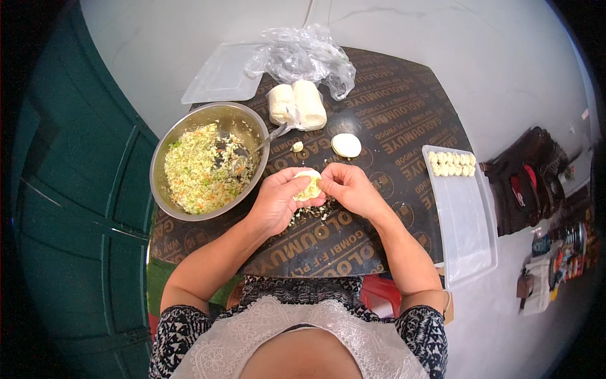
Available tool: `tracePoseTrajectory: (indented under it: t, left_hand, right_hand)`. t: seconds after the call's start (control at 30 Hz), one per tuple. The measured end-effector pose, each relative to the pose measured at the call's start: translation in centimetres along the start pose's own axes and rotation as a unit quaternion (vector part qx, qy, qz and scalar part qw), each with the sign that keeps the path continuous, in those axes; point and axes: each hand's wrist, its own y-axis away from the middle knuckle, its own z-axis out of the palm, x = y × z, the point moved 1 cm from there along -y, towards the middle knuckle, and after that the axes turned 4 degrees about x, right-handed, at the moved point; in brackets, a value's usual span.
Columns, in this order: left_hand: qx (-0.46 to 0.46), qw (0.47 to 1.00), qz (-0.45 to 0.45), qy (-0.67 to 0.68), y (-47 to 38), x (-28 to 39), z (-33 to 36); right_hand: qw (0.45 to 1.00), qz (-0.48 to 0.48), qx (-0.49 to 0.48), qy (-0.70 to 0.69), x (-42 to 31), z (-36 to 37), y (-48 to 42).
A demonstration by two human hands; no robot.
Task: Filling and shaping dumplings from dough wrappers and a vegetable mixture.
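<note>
My left hand point(279, 198) holds a round dough wrapper point(307, 184) with chopped vegetable filling on it. The thumb and fingers of my right hand point(348, 188) pinch the wrapper's right edge. Left of my hands stands a steel bowl point(157, 189) of shredded vegetable filling point(199, 175), with a metal spoon point(270, 137) leaning on its rim. A short stack of round wrappers point(346, 145) lies just beyond my right hand. Beside it is a small lump of dough point(297, 147). Two rolls of stacked wrappers point(298, 105) in clear plastic lie farther back.
A crumpled clear plastic bag point(303, 57) and a translucent lid point(222, 76) sit at the table's back. At the right edge, a translucent tray point(466, 227) bears two rows of finished dumplings point(451, 164). Filling crumbs point(310, 215) lie scattered on the dark printed plywood table point(303, 251).
</note>
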Motion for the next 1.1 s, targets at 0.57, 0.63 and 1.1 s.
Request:
tracePoseTrajectory:
  t: [0.57, 0.63, 1.1]
  left_hand:
    - [0.028, 0.996, 0.009, -0.087, 0.2, 0.6, 0.1]
    - [0.023, 0.996, -0.002, -0.084, 0.2, 0.7, 0.0]
    - [0.018, 0.990, 0.011, -0.139, -0.1, 0.2, -0.7]
  right_hand:
    - [0.996, -0.082, 0.025, -0.033, 0.2, 0.8, 0.0]
    - [0.996, -0.091, 0.015, -0.003, -0.2, 0.7, 0.2]
    - [0.894, -0.355, 0.030, 0.271, -1.1, 0.9, 0.4]
